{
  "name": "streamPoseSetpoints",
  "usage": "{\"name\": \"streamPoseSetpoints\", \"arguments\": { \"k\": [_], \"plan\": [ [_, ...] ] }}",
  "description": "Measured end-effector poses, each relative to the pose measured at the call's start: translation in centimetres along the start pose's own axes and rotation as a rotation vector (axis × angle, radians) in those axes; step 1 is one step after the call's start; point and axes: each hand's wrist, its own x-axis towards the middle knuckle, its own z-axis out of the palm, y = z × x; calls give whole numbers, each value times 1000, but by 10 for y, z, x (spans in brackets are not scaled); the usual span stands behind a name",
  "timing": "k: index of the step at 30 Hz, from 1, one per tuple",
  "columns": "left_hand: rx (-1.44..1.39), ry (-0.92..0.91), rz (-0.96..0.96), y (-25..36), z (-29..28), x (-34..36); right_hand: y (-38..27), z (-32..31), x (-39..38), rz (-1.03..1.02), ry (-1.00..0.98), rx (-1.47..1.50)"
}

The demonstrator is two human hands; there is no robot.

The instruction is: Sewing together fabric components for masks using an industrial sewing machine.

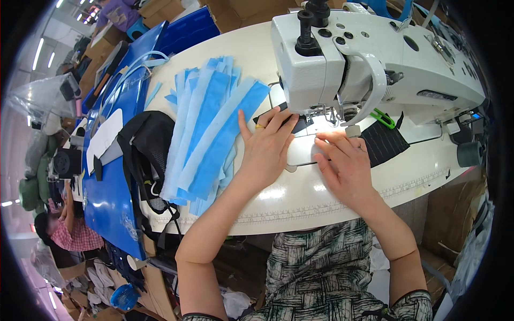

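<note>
A white sewing machine (316,69) stands over the table, its lamp lighting the needle area. My left hand (267,139) lies with fingers spread on a small black piece of fabric (292,124) just left of the presser foot (327,115). A ring is on one of its fingers. On the right of the needle, my right hand (344,163) rests on the bright machine plate, fingers stretched out; what is under its fingertips is lost in the glare. A stack of blue and white fabric strips (209,128) lies beside my left hand.
Black striped fabric (383,143) and green thread snips (383,119) lie right of the needle. A black mesh bag (147,144) sits at the table's left, by a blue surface (115,203). A printed ruler (321,209) runs along the front edge. Another person (75,230) works far left.
</note>
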Motion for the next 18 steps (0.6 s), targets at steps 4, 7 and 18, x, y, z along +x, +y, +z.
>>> {"name": "streamPoseSetpoints", "arguments": {
  "k": [4, 7, 18],
  "plan": [
    [2, 13, -9, -3, -1, 0, 0, -1, 0, 11, 37, 26],
    [4, 21, -12, -4, 0, -1, 0, -1, 0, 11, 48, 44],
    [-77, 84, -32, -7, -5, 3, 0, -1, 1, 30, 71, 83]
  ]
}}
